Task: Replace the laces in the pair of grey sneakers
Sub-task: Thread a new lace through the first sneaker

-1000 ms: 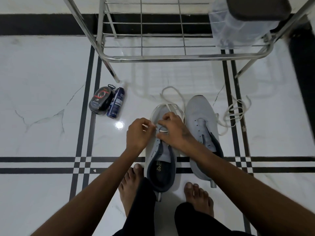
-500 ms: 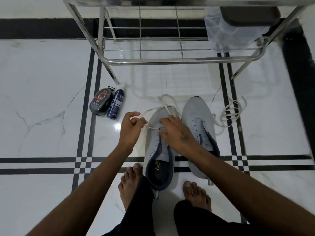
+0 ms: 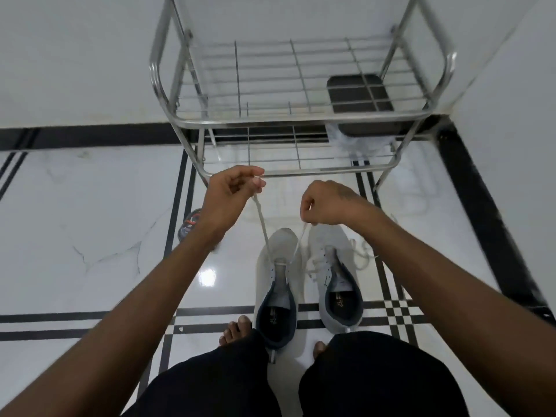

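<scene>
Currently, lace (image 3: 264, 233): ran taut from left sneaker's (image 3: 276, 291) lowest eyelets up to both fists
left hand (image 3: 229, 197): pinched one end, raised above the toe
right hand (image 3: 328, 203): clamped the other end
right sneaker (image 3: 337, 281): beside it, unlaced

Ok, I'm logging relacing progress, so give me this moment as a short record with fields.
left hand: raised, pinching one end of the white lace
right hand: raised, pinching the other end
left sneaker: lace through its lowest eyelets only
right sneaker: untouched, loose lace lying on and beside it
behind: steel rack
</scene>
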### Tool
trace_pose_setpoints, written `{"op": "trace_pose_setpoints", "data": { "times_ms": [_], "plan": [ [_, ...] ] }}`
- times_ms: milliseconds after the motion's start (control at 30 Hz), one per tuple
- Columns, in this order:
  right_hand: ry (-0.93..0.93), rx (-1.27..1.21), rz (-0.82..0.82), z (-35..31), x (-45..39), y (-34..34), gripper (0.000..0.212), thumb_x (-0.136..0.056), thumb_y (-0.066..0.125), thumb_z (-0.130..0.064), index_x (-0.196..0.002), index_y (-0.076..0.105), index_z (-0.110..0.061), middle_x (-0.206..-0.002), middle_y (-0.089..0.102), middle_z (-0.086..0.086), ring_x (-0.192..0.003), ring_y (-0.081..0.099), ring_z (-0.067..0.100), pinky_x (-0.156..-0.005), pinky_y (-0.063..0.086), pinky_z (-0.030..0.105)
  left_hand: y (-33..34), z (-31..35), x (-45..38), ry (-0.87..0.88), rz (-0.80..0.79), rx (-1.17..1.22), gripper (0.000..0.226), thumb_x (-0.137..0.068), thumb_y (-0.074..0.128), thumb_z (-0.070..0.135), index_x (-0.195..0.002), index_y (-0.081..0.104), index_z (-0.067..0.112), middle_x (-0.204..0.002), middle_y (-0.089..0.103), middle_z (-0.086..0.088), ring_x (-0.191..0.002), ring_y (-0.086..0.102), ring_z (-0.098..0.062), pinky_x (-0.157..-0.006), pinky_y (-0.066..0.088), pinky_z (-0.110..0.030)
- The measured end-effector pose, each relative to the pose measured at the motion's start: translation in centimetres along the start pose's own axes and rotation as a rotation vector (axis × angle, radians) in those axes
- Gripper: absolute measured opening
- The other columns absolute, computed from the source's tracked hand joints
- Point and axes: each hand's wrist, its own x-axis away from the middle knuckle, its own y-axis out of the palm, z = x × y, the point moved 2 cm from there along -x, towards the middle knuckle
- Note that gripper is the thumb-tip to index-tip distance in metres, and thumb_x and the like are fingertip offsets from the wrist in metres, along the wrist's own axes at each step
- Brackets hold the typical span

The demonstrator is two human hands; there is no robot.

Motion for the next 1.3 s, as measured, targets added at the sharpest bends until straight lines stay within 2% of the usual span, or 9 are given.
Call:
{"op": "trace_pose_setpoints", "data": {
  "times_ms": [267, 400, 533, 633, 733, 867, 1033, 1133, 1300],
  "plan": [
    [-0.125, -0.111, 0.374, -4.0, 5.0, -10.6, 0.014, -0.092, 0.060, -0.021, -0.092, 0.074, -0.020, -0.093, 0.072, -0.005, -0.090, 0.067, 0.015, -0.084, 0.058, 0.040, -0.1, 10.8, 0.1, 0.208, 0.014, 0.024, 0.033, -0.090, 0.071, 0.010, -0.122, 0.064, 0.009, -0.088, 0.075, -0.017, -0.085, 0.074, -0.020, -0.082, 0.055, -0.022],
    [-0.187, -0.086, 0.572, -5.7, 7.7, -14.3, 0.010, -0.093, 0.064, -0.028, -0.093, 0.073, -0.025, -0.097, 0.071, -0.009, -0.094, 0.065, 0.013, -0.084, 0.055, 0.036, -0.4, 14.6, 0.6, 0.269, 0.038, 0.035, 0.044, -0.091, 0.071, 0.012, -0.133, 0.055, 0.017, -0.089, 0.077, -0.007, -0.091, 0.074, -0.016, -0.084, 0.056, -0.022],
    [-0.257, -0.121, 0.699, -6.9, 9.7, -16.4, 0.008, -0.090, 0.068, -0.027, -0.088, 0.074, -0.023, -0.089, 0.070, -0.011, -0.086, 0.066, 0.009, -0.077, 0.054, 0.029, -1.0, 17.3, 1.0, 0.304, 0.066, 0.013, 0.038, -0.089, 0.073, 0.016, -0.125, 0.062, 0.017, -0.088, 0.077, -0.003, -0.090, 0.074, -0.015, -0.085, 0.058, -0.025],
    [-0.294, -0.255, 0.743, -7.5, 10.6, -17.2, 0.005, -0.085, 0.075, -0.029, -0.082, 0.073, -0.025, -0.084, 0.069, -0.013, -0.078, 0.065, 0.002, -0.066, 0.050, 0.020, -1.3, 18.7, 1.3, 0.327, 0.077, 0.000, 0.027, -0.086, 0.076, 0.018, -0.112, 0.070, 0.016, -0.085, 0.077, -0.004, -0.087, 0.074, -0.016, -0.087, 0.059, -0.033],
    [-0.313, -0.386, 0.768, -8.1, 11.3, -17.8, 0.008, -0.081, 0.079, -0.031, -0.078, 0.073, -0.027, -0.071, 0.069, -0.011, -0.063, 0.064, 0.001, -0.055, 0.049, 0.017, -1.8, 19.6, 1.7, 0.359, 0.105, 0.025, 0.028, -0.086, 0.076, 0.017, -0.113, 0.068, 0.016, -0.087, 0.077, -0.005, -0.088, 0.074, -0.017, -0.087, 0.059, -0.033],
    [-0.403, -0.588, 0.738, -8.8, 11.9, -18.3, 0.006, -0.086, 0.077, -0.025, -0.084, 0.075, -0.020, -0.070, 0.071, -0.006, -0.065, 0.067, 0.006, -0.058, 0.052, 0.021, -2.1, 20.4, 2.0, 0.374, 0.148, 0.031, 0.035, -0.086, 0.077, 0.017, -0.118, 0.065, 0.018, -0.084, 0.076, -0.005, -0.088, 0.074, -0.015, -0.088, 0.058, -0.030],
    [-0.448, -0.573, 0.729, -9.7, 11.8, -18.2, 0.009, -0.093, 0.069, -0.025, -0.092, 0.077, -0.020, -0.081, 0.072, -0.011, -0.076, 0.064, 0.003, -0.069, 0.045, 0.017, -2.2, 21.3, 2.2, 0.373, 0.167, 0.078, 0.048, -0.088, 0.075, 0.017, -0.132, 0.056, 0.022, -0.091, 0.077, -0.001, -0.094, 0.073, -0.012, -0.089, 0.056, -0.024],
    [-0.440, -0.575, 0.759, -10.1, 11.9, -18.0, 0.009, -0.093, 0.069, -0.024, -0.090, 0.077, -0.022, -0.078, 0.070, -0.012, -0.074, 0.064, 0.004, -0.065, 0.045, 0.015, -2.4, 22.2, 2.3, 0.389, 0.201, 0.081, 0.044, -0.089, 0.072, 0.014, -0.130, 0.057, 0.018, -0.092, 0.077, 0.000, -0.094, 0.073, -0.012, -0.088, 0.057, -0.024],
    [-0.465, -0.563, 0.825, -10.4, 12.6, -18.1, 0.006, -0.090, 0.073, -0.022, -0.086, 0.077, -0.019, -0.073, 0.071, -0.007, -0.071, 0.066, 0.008, -0.066, 0.054, 0.023, -2.5, 23.0, 2.5, 0.441, 0.240, -0.039, 0.012, -0.091, 0.072, 0.023, -0.095, 0.075, 0.012, -0.081, 0.076, 0.002, -0.080, 0.074, -0.012, -0.080, 0.060, -0.032]
  ]
}}
